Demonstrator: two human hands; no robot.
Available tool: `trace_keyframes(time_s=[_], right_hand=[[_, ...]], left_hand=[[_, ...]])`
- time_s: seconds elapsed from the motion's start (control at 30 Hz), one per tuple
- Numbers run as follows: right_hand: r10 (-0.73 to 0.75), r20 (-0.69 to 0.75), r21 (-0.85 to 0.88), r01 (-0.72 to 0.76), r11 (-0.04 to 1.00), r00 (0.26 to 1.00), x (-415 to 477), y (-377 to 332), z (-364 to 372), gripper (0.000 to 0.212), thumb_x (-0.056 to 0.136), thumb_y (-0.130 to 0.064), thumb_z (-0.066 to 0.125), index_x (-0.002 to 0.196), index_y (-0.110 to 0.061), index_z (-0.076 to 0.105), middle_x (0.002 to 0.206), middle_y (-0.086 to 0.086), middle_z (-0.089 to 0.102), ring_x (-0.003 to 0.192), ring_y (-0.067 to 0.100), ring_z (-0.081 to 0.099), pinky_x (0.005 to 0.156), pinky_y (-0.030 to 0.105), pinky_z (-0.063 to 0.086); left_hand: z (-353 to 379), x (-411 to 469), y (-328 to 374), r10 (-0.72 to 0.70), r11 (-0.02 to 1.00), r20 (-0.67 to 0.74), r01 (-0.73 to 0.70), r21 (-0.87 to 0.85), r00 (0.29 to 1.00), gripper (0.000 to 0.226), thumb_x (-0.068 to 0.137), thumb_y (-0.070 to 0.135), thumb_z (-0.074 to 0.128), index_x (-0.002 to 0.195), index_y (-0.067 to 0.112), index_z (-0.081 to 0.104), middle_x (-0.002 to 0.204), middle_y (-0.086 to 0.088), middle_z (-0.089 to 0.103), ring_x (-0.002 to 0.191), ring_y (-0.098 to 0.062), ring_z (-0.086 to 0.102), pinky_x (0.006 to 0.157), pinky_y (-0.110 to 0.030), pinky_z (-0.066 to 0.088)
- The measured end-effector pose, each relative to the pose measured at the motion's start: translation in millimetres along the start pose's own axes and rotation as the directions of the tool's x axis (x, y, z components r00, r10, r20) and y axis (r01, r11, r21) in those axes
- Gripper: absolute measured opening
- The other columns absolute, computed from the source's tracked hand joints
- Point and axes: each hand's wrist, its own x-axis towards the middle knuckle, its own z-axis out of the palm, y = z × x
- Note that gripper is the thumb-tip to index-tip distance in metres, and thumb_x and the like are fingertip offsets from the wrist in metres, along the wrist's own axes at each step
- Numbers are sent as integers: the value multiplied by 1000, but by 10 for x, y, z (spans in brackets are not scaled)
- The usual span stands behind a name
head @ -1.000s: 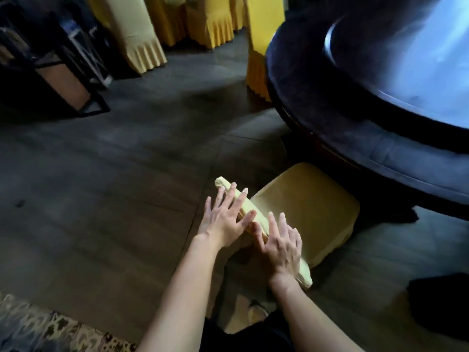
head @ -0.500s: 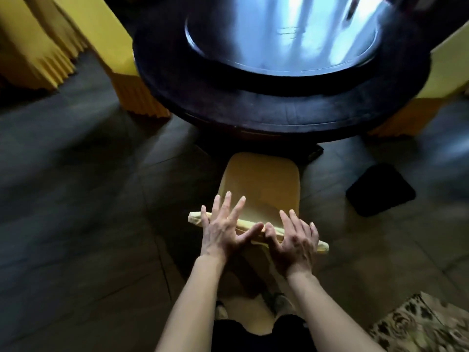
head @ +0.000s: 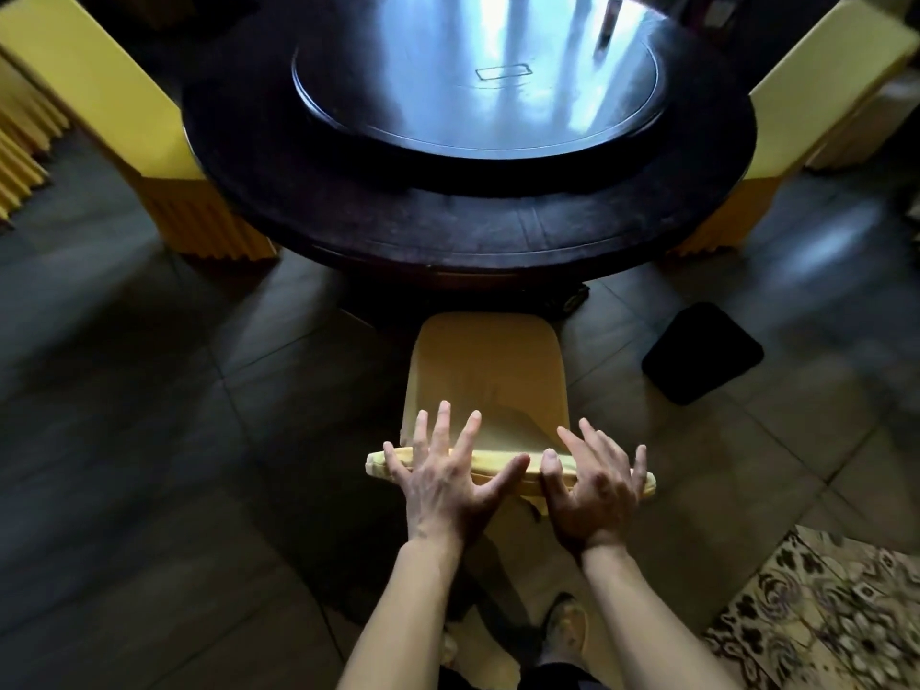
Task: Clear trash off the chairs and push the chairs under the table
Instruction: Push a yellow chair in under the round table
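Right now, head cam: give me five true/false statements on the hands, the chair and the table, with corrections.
1. Both hands rest on the chair's backrest top. True: left hand, right hand, backrest.
2. The chair seat holds trash. False: it looks bare.
3. The table is square. False: it is round.
4. A dark pad lies on the floor, right of the chair. True.
5. The fingers are curled in a tight grip. False: they are spread open.
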Motion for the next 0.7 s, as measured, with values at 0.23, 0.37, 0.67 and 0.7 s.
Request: trace_keyframes(time_s=[0.23, 0.37, 0.67, 0.7], right_hand=[[7, -18, -12, -7, 1000, 1000, 195, -72, 68, 61, 85, -56, 37, 112, -21, 78, 134, 9, 67, 128, 31, 58, 121, 60, 13], [8, -17, -13, -8, 1000, 1000, 393, -106, 136, 62, 86, -56, 35, 112, -20, 78, 134, 8, 67, 129, 29, 57, 121, 61, 13], [1, -43, 0, -1, 1000, 999, 1050, -129, 302, 60, 84, -55, 37, 110, -20, 79, 132, 6, 69, 129, 29, 58, 122, 59, 11], [3, -44, 3, -3, 1000, 999, 1136, -136, 322, 60, 84, -55, 38, 110, -20, 79, 132, 6, 69, 129, 29, 58, 122, 59, 11]], left_hand=[[-8, 244, -33, 18, 1000, -5, -17, 10, 1000, 117, 61, 100, -12, 151, 43, 37, 167, -2, 23, 155, -29, 15, 112, -74, 3], [-62, 457, -13, 7, 1000, 18, -8, 22, 1000, 120, 56, 99, -16, 153, 45, 30, 169, 1, 15, 156, -27, 7, 114, -71, 0], [-54, 1100, 130, -1, 1000, -27, 1, 4, 1000, 115, 61, 99, -8, 151, 44, 36, 167, 0, 21, 155, -28, 13, 114, -71, 3], [-68, 1181, 151, -7, 1000, -31, 7, 5, 1000, 115, 60, 99, -9, 151, 44, 35, 167, 0, 20, 155, -27, 12, 114, -71, 3]])
